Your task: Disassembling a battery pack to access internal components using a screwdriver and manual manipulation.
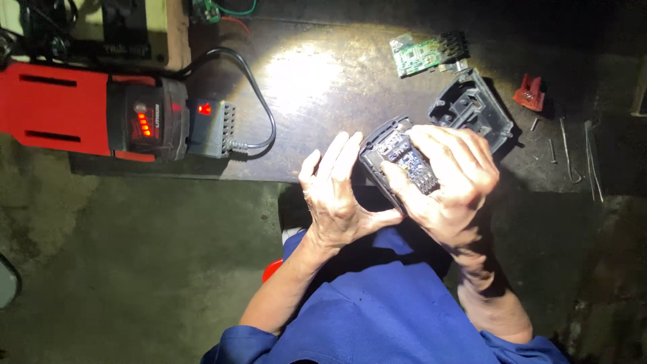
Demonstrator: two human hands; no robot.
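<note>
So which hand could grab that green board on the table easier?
Probably the left hand. Its fingers are open and only rest beside the black battery pack, while the right hand wraps around the pack and holds it. The green board lies further up the table, though nearer the right side.

Dark worn bench (323, 87) with stuff scattered about: a red and black battery pack with lit red indicator lights (145, 121) sits docked in a grey charger (210, 127) at the left, black cable (259, 101) looping off it. Green circuit board (421, 54) up top, empty black housing shell (472, 111) just below it, small red plastic clip (530, 92) and a few loose screws (551, 149) on the right.
</note>
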